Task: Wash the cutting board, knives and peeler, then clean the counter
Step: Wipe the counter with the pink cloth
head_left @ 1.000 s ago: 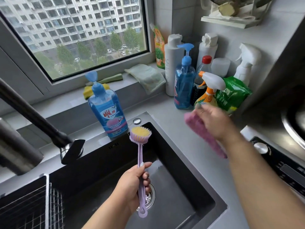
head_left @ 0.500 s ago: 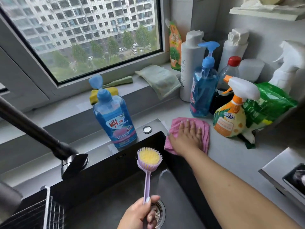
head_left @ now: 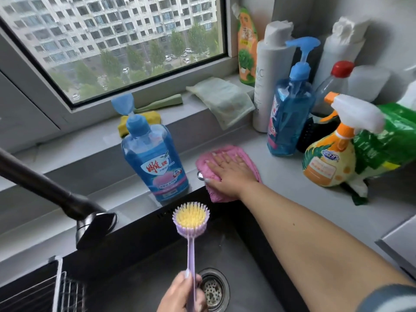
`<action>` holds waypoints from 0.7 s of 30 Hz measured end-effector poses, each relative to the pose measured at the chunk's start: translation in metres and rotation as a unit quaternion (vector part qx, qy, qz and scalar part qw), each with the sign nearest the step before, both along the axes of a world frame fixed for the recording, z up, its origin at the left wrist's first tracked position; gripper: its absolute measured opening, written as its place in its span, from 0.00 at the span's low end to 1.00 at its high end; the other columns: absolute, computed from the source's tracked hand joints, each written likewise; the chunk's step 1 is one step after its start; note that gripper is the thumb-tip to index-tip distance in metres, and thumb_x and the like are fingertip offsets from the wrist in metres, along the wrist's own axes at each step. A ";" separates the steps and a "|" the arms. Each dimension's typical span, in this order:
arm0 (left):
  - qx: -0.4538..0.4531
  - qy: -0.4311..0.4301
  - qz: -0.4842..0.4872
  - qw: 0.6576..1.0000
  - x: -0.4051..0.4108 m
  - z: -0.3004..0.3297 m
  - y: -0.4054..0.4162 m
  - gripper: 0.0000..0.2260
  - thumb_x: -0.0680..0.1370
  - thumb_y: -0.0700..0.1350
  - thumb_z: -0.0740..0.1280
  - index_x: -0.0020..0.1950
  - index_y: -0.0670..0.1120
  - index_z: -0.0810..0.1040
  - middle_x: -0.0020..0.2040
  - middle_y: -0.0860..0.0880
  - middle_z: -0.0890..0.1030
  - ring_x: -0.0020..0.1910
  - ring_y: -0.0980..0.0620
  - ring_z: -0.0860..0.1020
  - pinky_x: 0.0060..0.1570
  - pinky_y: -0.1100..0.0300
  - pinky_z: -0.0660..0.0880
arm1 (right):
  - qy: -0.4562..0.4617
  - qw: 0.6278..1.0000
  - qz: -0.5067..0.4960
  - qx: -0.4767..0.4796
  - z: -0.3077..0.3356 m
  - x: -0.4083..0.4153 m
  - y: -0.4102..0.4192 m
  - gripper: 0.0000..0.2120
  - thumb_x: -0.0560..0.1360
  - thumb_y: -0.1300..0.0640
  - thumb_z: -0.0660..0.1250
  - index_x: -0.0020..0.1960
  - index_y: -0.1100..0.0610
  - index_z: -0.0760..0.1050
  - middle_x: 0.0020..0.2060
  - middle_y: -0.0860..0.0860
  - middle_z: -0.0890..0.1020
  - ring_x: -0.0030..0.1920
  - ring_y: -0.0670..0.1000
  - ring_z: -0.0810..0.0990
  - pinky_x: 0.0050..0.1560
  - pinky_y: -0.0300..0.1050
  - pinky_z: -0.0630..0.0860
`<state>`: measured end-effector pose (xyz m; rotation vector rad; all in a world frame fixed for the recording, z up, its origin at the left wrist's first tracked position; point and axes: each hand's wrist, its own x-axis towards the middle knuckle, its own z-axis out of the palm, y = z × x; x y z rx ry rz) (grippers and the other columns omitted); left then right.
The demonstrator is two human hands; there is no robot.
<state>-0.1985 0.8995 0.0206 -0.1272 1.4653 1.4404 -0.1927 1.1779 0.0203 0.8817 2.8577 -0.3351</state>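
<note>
1. The pale grey stone counter (head_left: 281, 188) runs beside the black sunken sink (head_left: 139, 262) (drain strainer just right of the lower grip).
2. A tall blue dish-soap pump bottle (head_left: 155, 163) stands just left of the flat hand.
3. The crumpled pink cleaning cloth (head_left: 227, 158) lies on the counter, one corner over the sink edge.
4. The right hand (head_left: 229, 170) presses it, fingers straight and spread.
5. The left hand (head_left: 182, 293) curls round the handle of a lilac yellow-bristled dish brush (head_left: 191, 219), which stands upright above it.

Your one head-worn camera looks forward and down, close over the sink (head_left: 139, 262) and worktop (head_left: 281, 188), facing the window (head_left: 112, 41).
</note>
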 end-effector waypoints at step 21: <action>0.009 0.208 -0.155 0.966 0.014 0.057 0.151 0.10 0.80 0.41 0.62 0.43 0.43 0.81 0.27 0.48 0.68 0.22 0.53 0.66 0.25 0.66 0.61 | 0.344 0.860 -0.257 -0.277 0.003 0.192 -0.089 0.09 0.78 0.51 0.66 0.54 0.39 0.80 0.54 0.38 0.81 0.54 0.35 0.77 0.54 0.27 0.69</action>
